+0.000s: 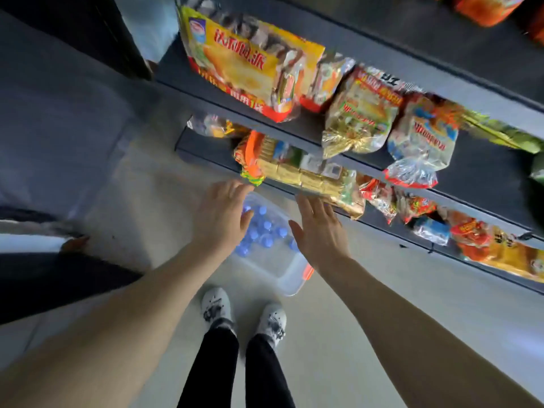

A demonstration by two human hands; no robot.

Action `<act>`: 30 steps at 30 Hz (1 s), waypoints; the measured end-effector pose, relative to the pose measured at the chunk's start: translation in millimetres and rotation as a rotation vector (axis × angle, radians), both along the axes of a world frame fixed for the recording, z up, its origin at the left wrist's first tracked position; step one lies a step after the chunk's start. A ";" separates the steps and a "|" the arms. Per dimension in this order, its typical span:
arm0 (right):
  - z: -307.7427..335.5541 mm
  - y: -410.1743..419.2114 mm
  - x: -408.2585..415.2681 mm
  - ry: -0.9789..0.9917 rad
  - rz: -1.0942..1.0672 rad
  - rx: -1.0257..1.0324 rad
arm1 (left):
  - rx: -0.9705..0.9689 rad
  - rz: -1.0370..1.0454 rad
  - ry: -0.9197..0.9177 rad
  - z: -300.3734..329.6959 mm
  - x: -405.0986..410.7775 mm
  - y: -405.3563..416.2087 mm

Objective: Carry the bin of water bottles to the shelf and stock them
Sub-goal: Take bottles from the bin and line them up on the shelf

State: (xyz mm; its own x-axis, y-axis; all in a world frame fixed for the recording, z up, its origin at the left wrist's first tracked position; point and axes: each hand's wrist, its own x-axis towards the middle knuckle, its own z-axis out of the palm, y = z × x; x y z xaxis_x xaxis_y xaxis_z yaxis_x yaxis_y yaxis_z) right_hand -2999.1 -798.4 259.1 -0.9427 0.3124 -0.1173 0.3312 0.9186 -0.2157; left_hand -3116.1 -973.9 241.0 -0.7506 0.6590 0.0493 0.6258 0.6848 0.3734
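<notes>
Both hands, left hand [220,219] and right hand [318,231], hang spread and empty above the bin [275,267] of water bottles [265,231] on the floor at frame centre, its long axis running toward lower right, left hand nearer the bottles

1 clear plastic bin [290,275] on the floor. Blue bottle caps [267,225] inside: approx. 10 show, some are hidden by the hands, so no exact no. 2 hands: left hand [219,220] and right hand [319,231], both w/ fingers spread. 2 white shoes [216,303]. 3 dark shelf boards [294,125] in view. Snack bags [244,63] on them: lots, too blurry to count, well over 10.
</notes>
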 end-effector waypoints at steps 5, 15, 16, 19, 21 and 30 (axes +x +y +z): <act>-117.2 -8.5 15.4 -0.162 0.015 -0.061 | -0.137 0.002 -0.152 -123.9 34.6 -17.9; -304.4 -7.5 13.1 -0.379 -0.030 -0.172 | -0.242 0.067 -0.265 -314.8 54.6 -28.6; -318.3 -7.6 7.4 -0.374 -0.045 -0.189 | -0.255 0.078 -0.267 -330.1 52.1 -30.5; -352.8 -11.9 -20.3 -0.310 -0.059 -0.229 | -0.283 0.099 -0.222 -368.9 39.9 -39.2; -367.6 -18.2 -44.1 -0.269 -0.070 -0.254 | -0.312 0.119 -0.156 -384.2 31.6 -43.2; -436.6 -53.6 -119.6 -0.349 -0.371 -0.512 | -0.315 0.299 -0.173 -450.3 19.7 -49.0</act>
State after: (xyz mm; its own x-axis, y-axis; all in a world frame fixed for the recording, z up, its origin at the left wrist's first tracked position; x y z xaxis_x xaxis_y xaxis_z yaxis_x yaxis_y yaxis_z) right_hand -3118.7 -852.0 -177.5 -0.6658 0.4295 -0.6101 0.7300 0.5440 -0.4137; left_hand -3096.5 -1022.9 -209.4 -0.8896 0.3749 -0.2610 0.3301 0.9225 0.2001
